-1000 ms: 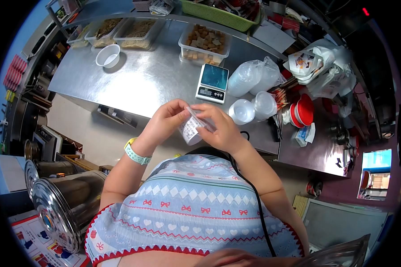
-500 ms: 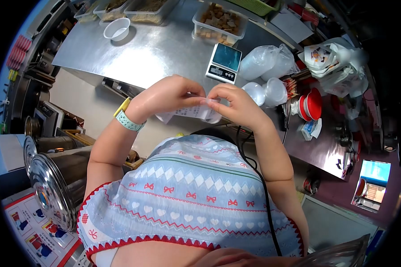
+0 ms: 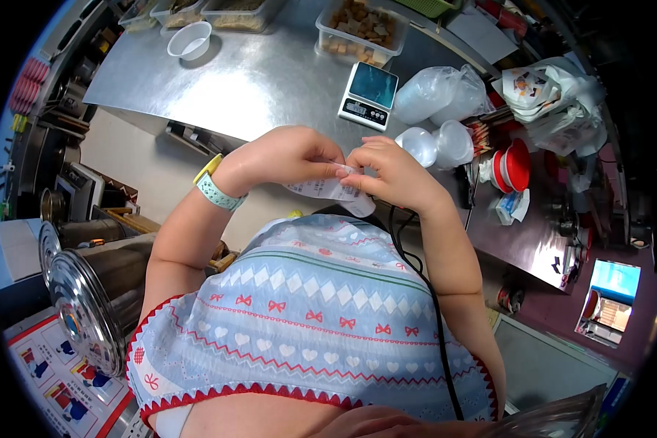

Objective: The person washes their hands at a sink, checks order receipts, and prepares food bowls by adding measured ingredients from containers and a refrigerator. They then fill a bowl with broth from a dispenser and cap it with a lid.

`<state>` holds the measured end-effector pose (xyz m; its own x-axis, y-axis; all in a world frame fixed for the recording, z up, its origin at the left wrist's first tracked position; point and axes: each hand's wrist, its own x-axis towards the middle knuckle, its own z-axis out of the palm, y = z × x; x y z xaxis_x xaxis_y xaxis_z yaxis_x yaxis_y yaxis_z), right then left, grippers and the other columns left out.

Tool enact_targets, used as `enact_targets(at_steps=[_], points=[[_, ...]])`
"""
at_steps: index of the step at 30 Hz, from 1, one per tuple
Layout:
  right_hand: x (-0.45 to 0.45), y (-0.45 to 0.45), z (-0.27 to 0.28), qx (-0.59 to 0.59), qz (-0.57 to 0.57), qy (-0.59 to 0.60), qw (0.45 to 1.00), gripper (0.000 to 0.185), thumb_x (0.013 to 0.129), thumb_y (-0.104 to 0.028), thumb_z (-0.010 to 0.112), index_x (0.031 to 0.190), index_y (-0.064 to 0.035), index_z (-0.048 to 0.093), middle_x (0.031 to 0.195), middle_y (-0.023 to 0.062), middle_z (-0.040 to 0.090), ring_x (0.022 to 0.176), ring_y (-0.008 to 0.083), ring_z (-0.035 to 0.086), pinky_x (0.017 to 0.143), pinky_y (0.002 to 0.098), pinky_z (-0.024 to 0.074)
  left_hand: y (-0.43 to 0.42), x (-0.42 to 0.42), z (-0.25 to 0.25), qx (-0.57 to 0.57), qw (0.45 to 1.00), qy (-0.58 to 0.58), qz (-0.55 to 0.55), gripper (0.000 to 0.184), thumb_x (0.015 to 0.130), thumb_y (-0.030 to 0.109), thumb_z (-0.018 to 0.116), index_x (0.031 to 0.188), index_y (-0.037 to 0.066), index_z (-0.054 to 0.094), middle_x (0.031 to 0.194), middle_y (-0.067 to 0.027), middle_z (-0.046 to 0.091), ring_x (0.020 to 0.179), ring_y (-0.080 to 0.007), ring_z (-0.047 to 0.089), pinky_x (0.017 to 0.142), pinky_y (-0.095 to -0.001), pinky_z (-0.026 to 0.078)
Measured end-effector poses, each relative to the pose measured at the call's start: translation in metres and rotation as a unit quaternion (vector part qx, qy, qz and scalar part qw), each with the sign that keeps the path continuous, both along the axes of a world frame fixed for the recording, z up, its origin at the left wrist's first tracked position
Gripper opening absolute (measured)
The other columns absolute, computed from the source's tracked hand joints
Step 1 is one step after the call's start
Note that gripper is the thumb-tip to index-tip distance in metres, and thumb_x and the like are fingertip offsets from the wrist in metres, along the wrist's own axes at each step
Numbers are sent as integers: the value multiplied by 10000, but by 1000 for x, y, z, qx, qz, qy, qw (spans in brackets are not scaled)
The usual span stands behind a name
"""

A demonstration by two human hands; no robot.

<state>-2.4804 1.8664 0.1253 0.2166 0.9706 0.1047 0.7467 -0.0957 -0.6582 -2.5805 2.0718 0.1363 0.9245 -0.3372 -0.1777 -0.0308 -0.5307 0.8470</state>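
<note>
Pinching a printed paper slip (image 3: 327, 191) near its upper edge with both hands: with left hand (image 3: 288, 157) curled nearly closed, thumb against fingers, and with right hand (image 3: 398, 174) more loosely bent, thumb and forefinger meeting close to the left thumb. Holding the slip in front of the patterned apron (image 3: 306, 292), off the near edge of the worktop (image 3: 146, 87), with its lower part hanging and curling. Could tear at the pinched edge if pulled apart unevenly, or fall to the floor (image 3: 124, 160) if released by both hands. Might also snag on the black cable (image 3: 439, 321) beside the right forearm if swung low. Farther out, past the hands, to a scale (image 3: 370, 96), with a tub of brown cubes (image 3: 358, 51) beyond; at far left, to a white bowl (image 3: 190, 41); right of the scale, to clear bags (image 3: 423, 95) and, nearer, round plastic tubs (image 3: 418, 148)
</note>
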Motion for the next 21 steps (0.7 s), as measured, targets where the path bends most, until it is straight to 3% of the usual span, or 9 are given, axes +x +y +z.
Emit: enact_targets(at_steps=[6,8,11,15,20,21], points=[[-1,-2,3,-18,-12,11,1000,186,831,-242,657,761,-75,616,671,65,573,744,250,530,902,349,390,1,4,-15,-35,999,-10,-16,215,890,238,661,875,29,706,614,-28,573,557,-71,447,526,-260,393],[3,-2,2,10,-12,11,1000,187,835,-257,660,779,-80,631,682,51,577,741,242,546,974,374,358,2,3,-18,-126,989,63,32,228,894,223,659,893,-1,703,665,-11,622,603,-49,481,552,-250,418],[2,-2,1,24,-26,-7,999,191,832,-269,664,797,-83,643,699,38,585,764,222,569,1024,401,326,3,4,-27,-168,983,52,53,235,898,205,656,902,-27,698,723,0,650,657,-38,515,586,-238,441],[2,-2,-1,59,-39,-27,997,196,828,-278,667,819,-83,653,716,28,595,781,206,581,1022,410,325,8,5,-25,-173,982,44,55,224,895,193,660,913,-27,699,740,-3,654,673,-41,532,606,-232,449],[14,-18,3,-30,-55,-51,997,199,816,-288,680,823,-89,666,701,26,600,772,202,575,1012,396,327,25,4,-16,-86,990,37,109,240,891,201,666,923,-35,692,757,-10,652,685,-45,536,599,-237,456],[17,-23,3,-30,-55,-51,997,199,816,-288,680,823,-89,666,701,26,600,772,202,575,1012,396,327,30,4,-20,-69,990,14,126,241,887,216,666,924,-20,694,768,-32,666,677,-86,576,595,-247,470]])
